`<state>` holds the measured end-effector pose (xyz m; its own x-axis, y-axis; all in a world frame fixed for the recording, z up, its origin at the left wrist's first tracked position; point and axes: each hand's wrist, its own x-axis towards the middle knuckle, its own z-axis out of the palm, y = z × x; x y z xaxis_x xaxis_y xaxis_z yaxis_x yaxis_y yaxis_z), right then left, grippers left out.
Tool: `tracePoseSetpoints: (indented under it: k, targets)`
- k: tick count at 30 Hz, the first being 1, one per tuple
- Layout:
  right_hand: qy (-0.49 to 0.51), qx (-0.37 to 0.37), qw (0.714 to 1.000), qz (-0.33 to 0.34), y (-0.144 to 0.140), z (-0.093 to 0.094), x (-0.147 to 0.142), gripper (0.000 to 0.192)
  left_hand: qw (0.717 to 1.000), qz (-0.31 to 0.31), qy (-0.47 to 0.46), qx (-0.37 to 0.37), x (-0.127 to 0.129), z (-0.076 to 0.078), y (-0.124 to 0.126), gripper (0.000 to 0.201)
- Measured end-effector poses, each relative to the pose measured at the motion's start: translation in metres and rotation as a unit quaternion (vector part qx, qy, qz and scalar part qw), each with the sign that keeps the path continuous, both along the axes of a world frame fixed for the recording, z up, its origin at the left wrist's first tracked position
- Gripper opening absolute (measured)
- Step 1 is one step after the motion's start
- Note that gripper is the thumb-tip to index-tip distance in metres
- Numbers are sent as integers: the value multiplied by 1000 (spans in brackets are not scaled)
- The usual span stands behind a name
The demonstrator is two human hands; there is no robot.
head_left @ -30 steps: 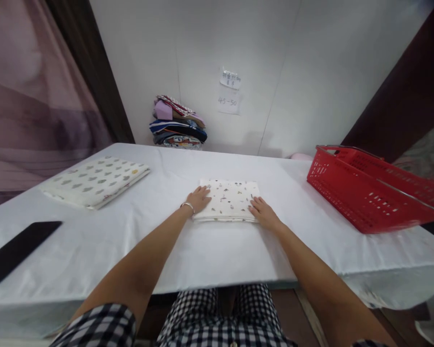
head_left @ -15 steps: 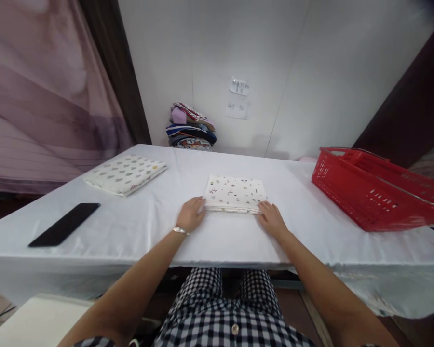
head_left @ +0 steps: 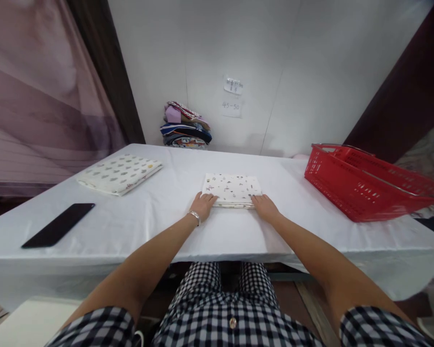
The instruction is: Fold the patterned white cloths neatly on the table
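In front of me on the white-covered table point(head_left: 231, 236) lies a folded cloth point(head_left: 233, 188), white with small scattered prints. My left hand point(head_left: 203, 205) rests on its near left corner, fingers stretched out flat over the top. My right hand point(head_left: 264, 207) lies on the near right corner, its fingers also laid over the fabric. Both hands are open. Their thumbs are hard to make out. Another folded cloth point(head_left: 120, 173), white with grey-green motifs, sits at the table's far left.
A black phone-like slab point(head_left: 58, 225) lies on the left side of the table. On the right stands a red plastic basket point(head_left: 361, 188) with metal handles. A stack of folded fabrics point(head_left: 186, 126) is against the back wall, beside two paper notes point(head_left: 232, 96).
Both hands have moved inward, from the cloth's sides onto its near corners. The folded cloth keeps its shape and place; the view has shifted slightly.
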<state>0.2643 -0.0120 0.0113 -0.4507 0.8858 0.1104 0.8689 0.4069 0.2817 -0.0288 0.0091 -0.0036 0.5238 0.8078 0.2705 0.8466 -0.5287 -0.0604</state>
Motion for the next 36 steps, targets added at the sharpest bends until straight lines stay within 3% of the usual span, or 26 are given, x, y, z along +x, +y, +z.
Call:
tracePoseSetpoints:
  k: [7,16,20,24,28,32,34,36]
  targets:
    - [-19,-21,999,-20,14,26,1,50,997,8,-75,1,21,-1,-13,51]
    - [-18,-12,1000,5,24,66,1,48,996,50,-78,17,63,1,-2,60]
    - [-17,-6,1000,12,23,71,0,50,994,86,-62,24,57,1,5,59]
    - [3,-2,1000,7,14,76,2,51,993,79,-64,54,32,10,7,52]
    - [51,41,997,38,-1,95,8,49,991,48,-91,87,4,47,2,48]
    - [163,104,976,96,-13,131,21,48,977,23,-180,113,-16,108,-3,45]
    - [253,111,953,122,-13,149,29,49,963,22,-253,87,-23,138,-1,48]
    - [352,84,924,125,-4,159,38,49,946,17,-324,8,-27,159,8,52]
